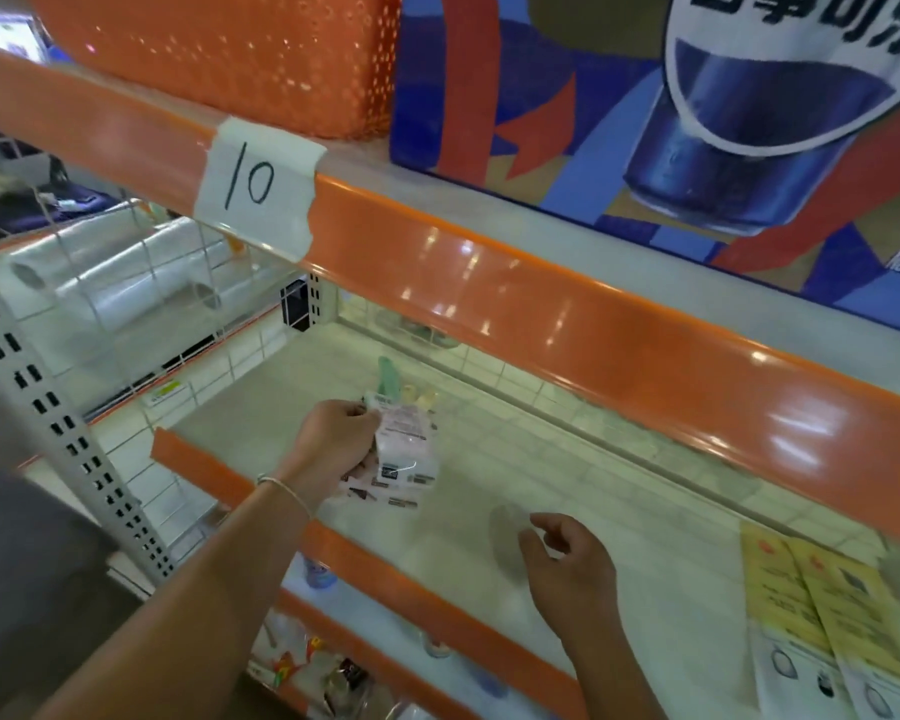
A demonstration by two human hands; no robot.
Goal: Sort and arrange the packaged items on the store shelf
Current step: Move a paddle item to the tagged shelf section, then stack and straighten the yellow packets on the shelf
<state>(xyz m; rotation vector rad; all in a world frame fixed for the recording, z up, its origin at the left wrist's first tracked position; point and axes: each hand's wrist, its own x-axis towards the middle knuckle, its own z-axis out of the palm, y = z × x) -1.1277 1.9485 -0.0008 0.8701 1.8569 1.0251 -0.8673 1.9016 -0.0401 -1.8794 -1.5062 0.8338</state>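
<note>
holding white packet (404, 449) in left hand (333, 444) | shelf tag (258, 187) reads "10"

On the shelf (489, 511), toward its left end — small packets (404, 459), held by the left hand (328, 449), with more items (411, 392) just behind. Near the front edge, right of the packets — the right hand (567, 563). At the right end, flat packages (827, 615). Above, on the upper rail (541, 314), a paper tag (258, 187).
</note>
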